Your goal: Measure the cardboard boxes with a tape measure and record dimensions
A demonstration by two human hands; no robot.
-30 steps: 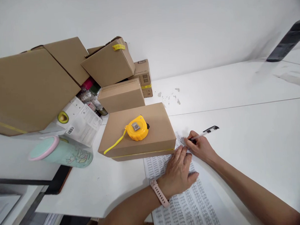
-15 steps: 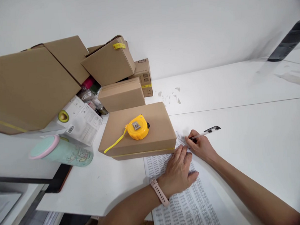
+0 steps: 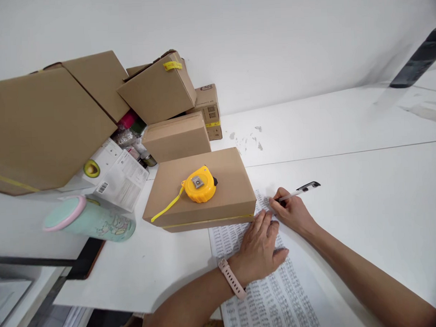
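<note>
A pen (image 3: 300, 190) with a clear barrel and black cap end is gripped in my right hand (image 3: 291, 213), its tip down at the upper right of a sheet of paper (image 3: 270, 301). Dense rows of small handwriting cover the sheet. My left hand (image 3: 260, 251) lies flat on the paper, fingers stretched out toward the box, a pink band on its wrist. Just beyond those fingers a cardboard box (image 3: 219, 197) rests over the paper's upper edge. On the box sits a yellow tape measure (image 3: 200, 185) with a yellow strap.
A mint-green tumbler (image 3: 97, 219) with a pink rim stands at the left. Behind it are a white printed package (image 3: 123, 179), a large carton (image 3: 39, 128) and several smaller boxes (image 3: 160, 89). A dark object (image 3: 419, 58) stands at the far right of the white table (image 3: 346, 129).
</note>
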